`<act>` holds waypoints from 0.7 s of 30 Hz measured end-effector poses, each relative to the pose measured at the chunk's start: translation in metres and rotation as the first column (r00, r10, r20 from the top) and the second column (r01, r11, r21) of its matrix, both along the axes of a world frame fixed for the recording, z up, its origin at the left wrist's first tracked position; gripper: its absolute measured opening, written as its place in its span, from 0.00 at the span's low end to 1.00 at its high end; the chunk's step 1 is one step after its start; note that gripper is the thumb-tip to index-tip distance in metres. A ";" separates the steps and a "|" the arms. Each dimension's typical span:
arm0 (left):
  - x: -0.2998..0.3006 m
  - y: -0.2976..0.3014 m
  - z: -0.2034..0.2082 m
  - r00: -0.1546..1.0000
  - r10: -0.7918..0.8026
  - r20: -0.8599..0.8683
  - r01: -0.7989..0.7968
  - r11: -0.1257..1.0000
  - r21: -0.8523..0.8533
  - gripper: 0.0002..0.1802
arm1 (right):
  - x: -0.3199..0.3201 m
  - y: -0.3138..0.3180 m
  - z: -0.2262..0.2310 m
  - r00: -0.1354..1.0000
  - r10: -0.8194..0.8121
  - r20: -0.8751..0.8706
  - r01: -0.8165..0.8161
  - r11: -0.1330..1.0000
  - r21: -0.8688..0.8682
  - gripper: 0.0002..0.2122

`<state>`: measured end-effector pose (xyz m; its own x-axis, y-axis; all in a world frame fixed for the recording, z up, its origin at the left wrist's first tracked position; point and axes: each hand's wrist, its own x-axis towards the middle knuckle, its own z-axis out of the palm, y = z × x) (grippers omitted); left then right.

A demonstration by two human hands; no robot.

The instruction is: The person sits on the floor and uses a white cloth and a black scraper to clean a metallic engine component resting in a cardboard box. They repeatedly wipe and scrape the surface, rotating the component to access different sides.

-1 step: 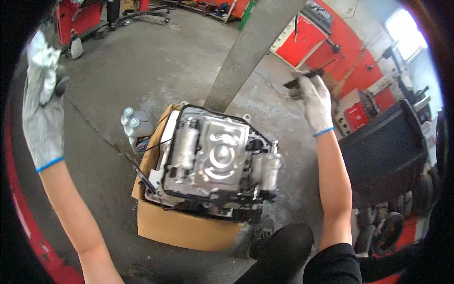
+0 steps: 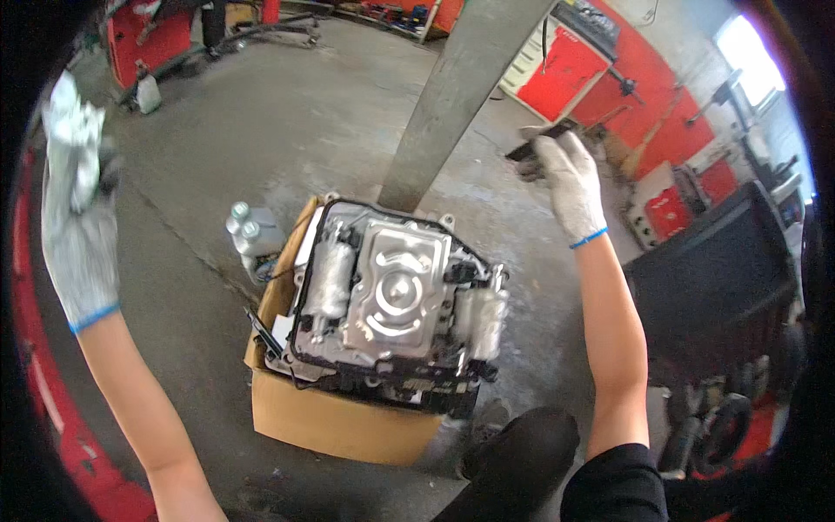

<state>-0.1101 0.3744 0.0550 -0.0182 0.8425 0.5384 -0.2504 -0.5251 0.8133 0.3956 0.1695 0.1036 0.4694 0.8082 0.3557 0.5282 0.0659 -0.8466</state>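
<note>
My left hand (image 2: 80,248), in a white work glove with a blue cuff, is raised at the far left. Its fingers are closed on a crumpled white cloth or wipe (image 2: 74,130). On the right, my right hand (image 2: 570,183), gloved alike, grips a thin dark flat piece (image 2: 539,139) whose kind I cannot make out. Between my forearms, apart from both hands, a metal vehicle unit (image 2: 396,291) with a silvery stamped cover, side cylinders and black edging lies on an open cardboard box (image 2: 348,426).
Pale plastic bottles (image 2: 252,235) stand left of the box. A grey metal post (image 2: 448,113) rises behind it. A red-fronted cabinet (image 2: 561,74) is at the back right, with a large dark panel (image 2: 713,270) nearer. My dark-clothed knee (image 2: 531,444) is below.
The view has shifted slightly. My right hand and the dark piece have moved a little left and up; the piece is tilted differently. My left hand still holds the white material.
</note>
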 end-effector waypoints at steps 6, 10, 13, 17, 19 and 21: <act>0.029 -0.105 0.048 0.975 0.165 -0.145 -0.170 0.985 -0.018 0.30 | -0.010 0.052 -0.020 0.772 0.503 -0.389 -0.551 0.834 -0.016 0.08; 0.014 -0.155 0.079 0.923 0.384 0.004 -0.381 0.917 -0.119 0.22 | 0.003 0.052 -0.034 0.577 0.663 -0.477 -0.723 0.686 0.081 0.06; 0.058 -0.237 0.103 0.888 0.459 -0.034 -0.457 0.869 -0.191 0.23 | 0.007 0.058 -0.065 0.402 0.707 -0.582 -0.748 0.621 0.237 0.07; 0.093 -0.321 0.085 0.790 0.611 -0.051 -0.592 0.738 -0.323 0.25 | 0.014 0.052 -0.074 0.388 0.668 -0.634 -0.742 0.635 0.215 0.05; 0.109 -0.344 0.077 0.706 0.705 -0.064 -0.666 0.631 -0.397 0.26 | 0.016 0.052 -0.073 0.341 0.673 -0.657 -0.749 0.617 0.243 0.07; 0.121 -0.352 0.079 0.721 0.691 -0.044 -0.642 0.643 -0.418 0.26 | 0.016 0.057 -0.082 0.335 0.695 -0.636 -0.770 0.591 0.241 0.08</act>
